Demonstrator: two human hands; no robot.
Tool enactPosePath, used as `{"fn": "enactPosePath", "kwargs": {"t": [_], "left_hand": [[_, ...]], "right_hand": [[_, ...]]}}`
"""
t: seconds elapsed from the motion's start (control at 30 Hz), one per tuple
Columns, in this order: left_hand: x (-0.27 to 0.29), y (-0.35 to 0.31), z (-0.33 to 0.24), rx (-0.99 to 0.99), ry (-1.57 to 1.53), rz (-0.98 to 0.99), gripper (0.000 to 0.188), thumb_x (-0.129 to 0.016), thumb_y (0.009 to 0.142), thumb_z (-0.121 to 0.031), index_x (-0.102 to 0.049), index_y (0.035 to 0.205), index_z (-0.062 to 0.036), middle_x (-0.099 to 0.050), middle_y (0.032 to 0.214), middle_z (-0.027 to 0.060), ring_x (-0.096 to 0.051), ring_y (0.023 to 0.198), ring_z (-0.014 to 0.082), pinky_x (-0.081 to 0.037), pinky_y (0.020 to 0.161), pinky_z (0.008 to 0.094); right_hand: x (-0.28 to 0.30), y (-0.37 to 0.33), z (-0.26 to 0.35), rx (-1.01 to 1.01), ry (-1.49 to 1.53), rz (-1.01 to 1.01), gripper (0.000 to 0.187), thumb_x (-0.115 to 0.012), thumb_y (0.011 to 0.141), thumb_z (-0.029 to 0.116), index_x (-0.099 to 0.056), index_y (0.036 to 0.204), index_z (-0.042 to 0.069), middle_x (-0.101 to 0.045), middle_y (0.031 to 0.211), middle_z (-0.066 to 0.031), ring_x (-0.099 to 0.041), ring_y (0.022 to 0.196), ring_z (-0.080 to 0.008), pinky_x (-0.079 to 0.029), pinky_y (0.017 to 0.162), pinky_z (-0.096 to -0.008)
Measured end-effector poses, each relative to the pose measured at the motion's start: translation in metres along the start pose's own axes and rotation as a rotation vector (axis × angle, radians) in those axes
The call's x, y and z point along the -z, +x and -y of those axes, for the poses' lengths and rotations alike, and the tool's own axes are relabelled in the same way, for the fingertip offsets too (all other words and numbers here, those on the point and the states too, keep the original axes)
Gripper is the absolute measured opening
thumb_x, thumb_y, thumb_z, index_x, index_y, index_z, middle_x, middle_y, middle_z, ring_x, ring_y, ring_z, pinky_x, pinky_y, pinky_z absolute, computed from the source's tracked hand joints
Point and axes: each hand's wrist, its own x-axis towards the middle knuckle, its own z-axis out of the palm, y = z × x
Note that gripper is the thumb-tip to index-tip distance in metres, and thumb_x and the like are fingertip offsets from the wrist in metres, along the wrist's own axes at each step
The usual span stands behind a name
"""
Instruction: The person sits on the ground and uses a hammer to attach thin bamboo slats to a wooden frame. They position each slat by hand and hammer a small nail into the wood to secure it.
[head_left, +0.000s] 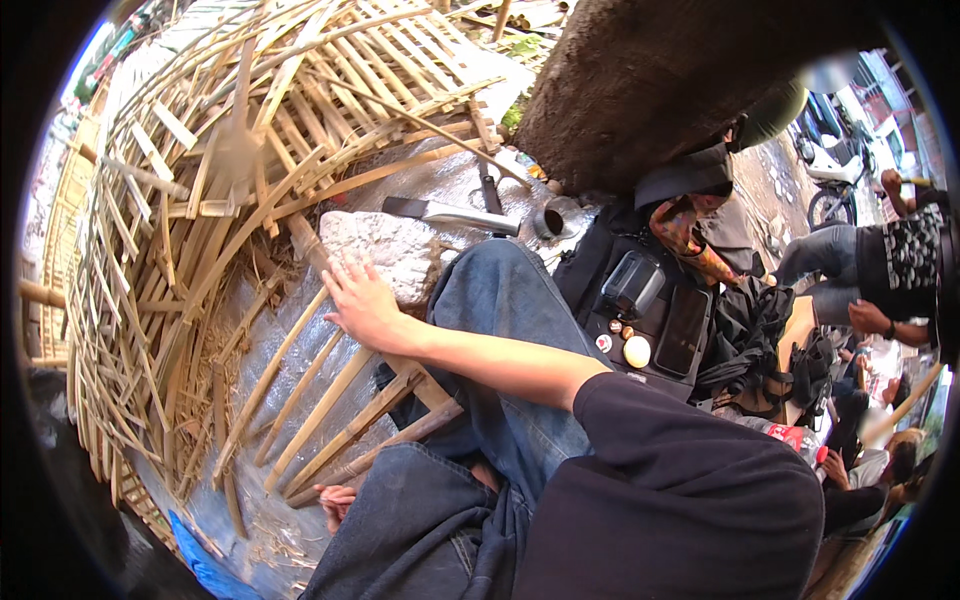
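**Bamboo frame, half woven**

Dark sleeve and denim knees fill the foreground; beyond them one hand [362, 305] (which side I cannot tell) lies flat with fingers spread on a bamboo slat [318, 262] beside a pale stone [385, 250]. Several cut slats [320, 420] fan out loose on the ground sheet [225, 340]. Behind, the woven lattice [290, 90] looks partly built, with many strips unwoven. A cleaver [450, 213] lies idle.

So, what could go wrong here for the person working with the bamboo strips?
1. The big knife lies bare on the ground just beyond the knee; a reaching hand might meet its blade.
2. The right hand presses on split bamboo strips, whose edges could leave splinters.
3. A bare foot rests by the strip ends and could get poked.
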Motion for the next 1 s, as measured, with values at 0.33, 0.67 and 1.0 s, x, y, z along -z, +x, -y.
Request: {"fn": "enactPosePath", "kwargs": {"t": [0.33,0.67,1.0], "left_hand": [[-0.127,0.055,0.017,0.004,1.461,0.375,0.027,-0.066,0.087,-0.006,-0.062,0.114,-0.0033,-0.066,0.109,0.0098,-0.064,0.095,0.0192,-0.052,0.086,0.0298],[-0.183,0.070,0.014,-0.044,1.998,0.788,0.020,-0.068,0.082,-0.005,-0.069,0.102,-0.0028,-0.070,0.100,0.0105,-0.067,0.092,0.0217,-0.053,0.084,0.0316],[-0.170,0.072,-0.027,-0.131,1.941,0.703,0.015,-0.070,0.076,-0.004,-0.075,0.090,-0.0022,-0.074,0.090,0.0111,-0.071,0.089,0.0241,-0.054,0.083,0.0334]], "right_hand": [[-0.024,0.007,0.009,-0.024,0.006,0.009,0.086,-0.071,0.078,0.048,-0.045,0.143,-0.002,-0.041,0.151,-0.0210,-0.030,0.145,-0.0375,-0.020,0.120,-0.0537],[-0.031,0.011,-0.001,0.018,-0.049,-0.015,0.087,-0.069,0.080,0.050,-0.045,0.142,-0.006,-0.037,0.153,-0.0229,-0.025,0.148,-0.0373,-0.015,0.122,-0.0521],[-0.020,0.008,0.007,-0.020,0.058,-0.053,0.057,-0.060,0.086,0.029,-0.053,0.135,0.000,-0.049,0.143,-0.0206,-0.045,0.131,-0.0373,-0.030,0.112,-0.0521]]}}
